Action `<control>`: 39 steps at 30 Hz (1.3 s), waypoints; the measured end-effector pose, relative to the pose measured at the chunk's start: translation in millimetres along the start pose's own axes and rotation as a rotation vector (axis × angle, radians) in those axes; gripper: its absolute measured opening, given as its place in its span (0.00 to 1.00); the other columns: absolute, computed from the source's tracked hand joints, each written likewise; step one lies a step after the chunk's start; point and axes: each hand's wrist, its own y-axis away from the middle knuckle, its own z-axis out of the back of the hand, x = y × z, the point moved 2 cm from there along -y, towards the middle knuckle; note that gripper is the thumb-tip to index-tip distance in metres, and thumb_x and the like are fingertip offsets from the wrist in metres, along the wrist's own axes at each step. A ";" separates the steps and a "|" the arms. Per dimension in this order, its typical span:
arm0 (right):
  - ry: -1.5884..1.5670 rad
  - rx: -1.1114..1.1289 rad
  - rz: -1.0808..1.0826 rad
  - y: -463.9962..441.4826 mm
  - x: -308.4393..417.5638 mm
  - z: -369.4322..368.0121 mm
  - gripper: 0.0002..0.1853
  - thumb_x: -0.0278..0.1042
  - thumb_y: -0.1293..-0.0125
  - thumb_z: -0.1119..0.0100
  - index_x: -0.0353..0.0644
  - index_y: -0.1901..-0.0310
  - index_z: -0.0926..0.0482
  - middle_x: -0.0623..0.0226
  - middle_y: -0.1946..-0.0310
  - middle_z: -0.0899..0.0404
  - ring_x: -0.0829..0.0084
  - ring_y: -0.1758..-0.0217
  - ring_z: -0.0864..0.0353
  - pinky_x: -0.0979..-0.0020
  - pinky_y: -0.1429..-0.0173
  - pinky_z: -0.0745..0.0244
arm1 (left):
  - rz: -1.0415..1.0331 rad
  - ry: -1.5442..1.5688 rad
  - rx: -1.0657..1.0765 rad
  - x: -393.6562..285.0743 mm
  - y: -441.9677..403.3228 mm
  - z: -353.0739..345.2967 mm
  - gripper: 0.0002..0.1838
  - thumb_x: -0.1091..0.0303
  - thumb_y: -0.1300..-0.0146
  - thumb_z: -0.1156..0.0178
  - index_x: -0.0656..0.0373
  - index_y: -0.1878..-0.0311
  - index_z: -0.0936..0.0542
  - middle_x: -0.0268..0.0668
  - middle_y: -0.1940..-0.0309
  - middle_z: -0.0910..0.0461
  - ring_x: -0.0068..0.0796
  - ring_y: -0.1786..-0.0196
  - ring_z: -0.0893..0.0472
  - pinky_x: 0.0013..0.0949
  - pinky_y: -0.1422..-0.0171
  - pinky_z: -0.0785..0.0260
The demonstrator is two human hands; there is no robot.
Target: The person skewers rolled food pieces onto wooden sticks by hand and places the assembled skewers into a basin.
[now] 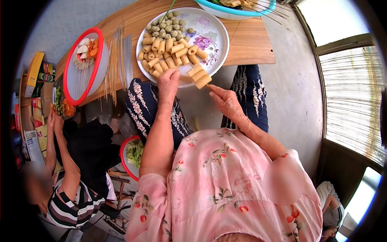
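Note:
A large white plate with purple flowers [217, 34] lies on the wooden table. Many short tan rolls [171, 58] cover its near half, with greenish-grey balls [169, 26] behind them. My right hand [227, 101] is closed on the lower end of a skewer, whose shaft is mostly hidden. Several tan rolls [199, 76] sit side by side on that skewer, over the plate's near edge. My left hand [168, 80] is pinched together at the near rim, just left of the skewered rolls; what its fingertips hold, if anything, is hidden.
Bundles of thin skewers [117, 60] lie left of the plate, beside a red-rimmed basket [102, 66]. A blue-rimmed bowl [242, 13] stands at the back. A co-worker in a striped top [74, 203] works at far left, near a red-rimmed bowl of greens [134, 155].

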 end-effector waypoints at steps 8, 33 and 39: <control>0.050 0.006 -0.007 9.6 -3.7 8.7 0.14 0.29 0.37 0.44 0.36 0.50 0.23 0.48 0.65 0.20 0.57 0.63 0.17 0.68 0.58 0.24 | -0.494 -0.693 0.035 -26.3 13.6 -12.4 0.08 0.75 0.46 0.47 0.58 0.64 0.20 0.43 0.59 0.22 0.44 0.56 0.23 0.43 0.51 0.33; 0.007 0.134 0.010 17.3 5.9 7.3 0.15 0.29 0.37 0.44 0.35 0.49 0.24 0.48 0.65 0.20 0.60 0.66 0.17 0.69 0.60 0.24 | 0.357 0.485 0.091 -11.2 -2.2 10.2 0.14 0.62 0.47 0.37 0.60 0.60 0.18 0.28 0.73 0.21 0.15 0.74 0.28 0.21 0.66 0.36; 0.023 0.134 0.022 16.8 6.5 6.6 0.15 0.28 0.37 0.43 0.34 0.50 0.24 0.48 0.65 0.19 0.60 0.67 0.17 0.70 0.60 0.24 | 0.351 0.503 0.103 -10.0 -1.7 10.5 0.14 0.62 0.47 0.37 0.60 0.59 0.18 0.30 0.72 0.20 0.18 0.73 0.26 0.22 0.64 0.34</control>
